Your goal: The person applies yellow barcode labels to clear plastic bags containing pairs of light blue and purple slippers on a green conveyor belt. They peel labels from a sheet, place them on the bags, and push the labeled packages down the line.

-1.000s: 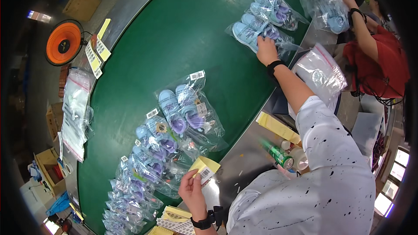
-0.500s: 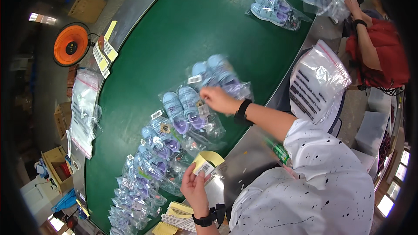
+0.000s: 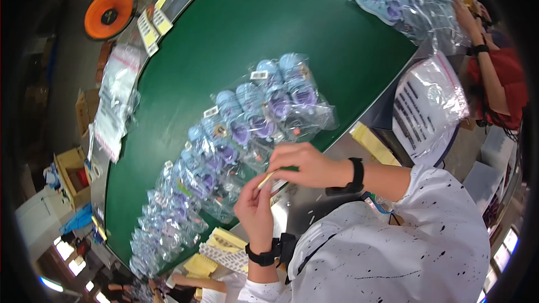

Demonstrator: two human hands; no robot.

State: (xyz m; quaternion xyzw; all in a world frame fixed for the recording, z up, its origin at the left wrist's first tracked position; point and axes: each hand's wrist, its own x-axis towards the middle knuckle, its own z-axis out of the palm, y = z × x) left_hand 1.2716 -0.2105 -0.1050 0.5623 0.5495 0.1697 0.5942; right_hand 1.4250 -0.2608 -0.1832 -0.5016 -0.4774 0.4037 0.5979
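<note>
My left hand point(image 3: 255, 210) pinches a yellow label strip point(image 3: 265, 180), seen nearly edge-on. Meeting it from the right, my right hand point(image 3: 314, 165) has its fingertips closed at the strip's upper end. Both hands are over the near edge of the green table. Just beyond them lies the nearest bagged pair of light blue and purple shoes point(image 3: 289, 90), with a white barcode label point(image 3: 259, 75) on its bag. Several more bagged pairs point(image 3: 185, 185) run in an overlapping row toward the lower left.
Printed clear bags point(image 3: 426, 112) are stacked at the right, with yellow sheets point(image 3: 373, 143) beside them. More bags point(image 3: 117, 101) and yellow label sheets point(image 3: 154, 28) line the far edge near an orange fan point(image 3: 110, 14). A co-worker's hand point(image 3: 466, 17) handles bagged shoes at upper right.
My right hand has come back from the bagged shoes to the label strip in my left hand. The strip has turned edge-on. The co-worker's bag now lies around the shoes, and the view has shifted.
</note>
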